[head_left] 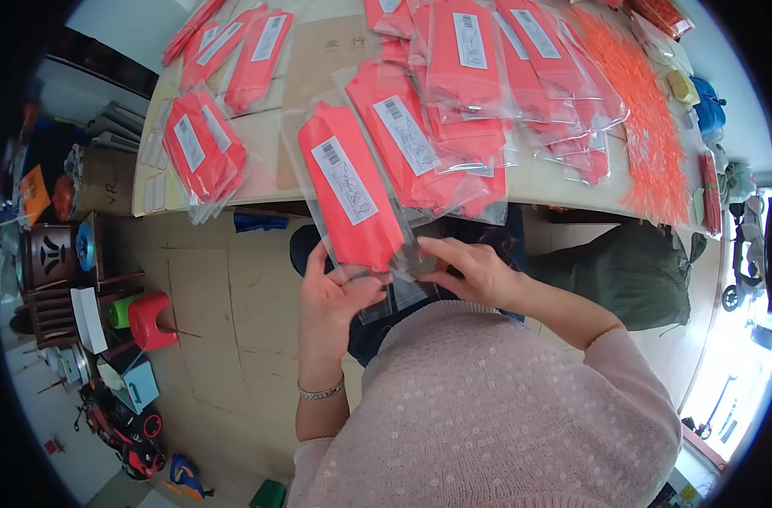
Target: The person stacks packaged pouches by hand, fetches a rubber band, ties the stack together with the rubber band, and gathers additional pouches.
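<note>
A flat red packet with a white barcode label lies in a clear plastic bag at the table's front edge, its near end sticking out toward my body. My left hand holds the bag's near left corner, thumb and fingers closed on the plastic. At the near right side, my right hand pinches the clear plastic between thumb and forefinger. Just beyond it is another bagged red packet, partly covered by neighbouring ones. Left of the held packet lies a small stack of bagged packets.
Piles of bagged red packets cover the table's middle and back. Orange tassel-like strands run along its right side, and brown cardboard lies behind. A dark green sack stands under the table; a red stool is left on the floor.
</note>
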The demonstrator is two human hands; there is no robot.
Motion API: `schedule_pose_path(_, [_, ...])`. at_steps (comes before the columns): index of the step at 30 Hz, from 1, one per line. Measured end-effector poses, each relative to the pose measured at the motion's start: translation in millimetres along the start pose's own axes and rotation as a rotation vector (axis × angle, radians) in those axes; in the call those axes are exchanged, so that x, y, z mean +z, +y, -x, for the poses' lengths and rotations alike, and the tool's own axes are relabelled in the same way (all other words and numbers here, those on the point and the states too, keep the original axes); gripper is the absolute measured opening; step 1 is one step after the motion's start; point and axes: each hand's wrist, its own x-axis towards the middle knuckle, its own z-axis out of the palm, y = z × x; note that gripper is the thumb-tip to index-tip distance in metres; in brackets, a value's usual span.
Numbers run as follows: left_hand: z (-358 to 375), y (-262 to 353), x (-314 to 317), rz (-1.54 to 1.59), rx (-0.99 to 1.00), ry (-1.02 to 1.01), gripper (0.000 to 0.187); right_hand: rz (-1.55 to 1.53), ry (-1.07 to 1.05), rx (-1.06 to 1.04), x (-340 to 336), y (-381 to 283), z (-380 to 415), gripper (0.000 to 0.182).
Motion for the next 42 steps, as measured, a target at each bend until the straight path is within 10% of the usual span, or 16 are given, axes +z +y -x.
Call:
schedule_pose_path(10, [-5.4,-8.8,9.1,-0.033,0.051,0.032,0.041,-0.014,0.058,-0.376,10.5,11.6,-32.8,0.039])
schedule_pose_path(29, [-3.9,-11.6,-1.4,0.05,-0.046,-0.06,0.044,-0.182,0.073,-0.267,7.4,-3.4,-30.3,0.025])
schedule_pose_path(32, [0.7,-2.3,-1.9,0.319,0.284,-0.013,0.059,-0.289,0.104,-0.144,2.6,-15.2,-30.6,0.02])
schedule_pose_path(36, [15.4,8.3,-18.5,-0.544,0.584,-0.079,0.073,-0.33,0.125,-0.148,-3.7,-23.8,-32.6,0.019])
schedule_pose_path(42, [4.8,11.3,-10.8,-0.919,1.167,-0.113,0.037,-0.29,0.127,-0.293,-5.6,-29.2,-39.1,0.023])
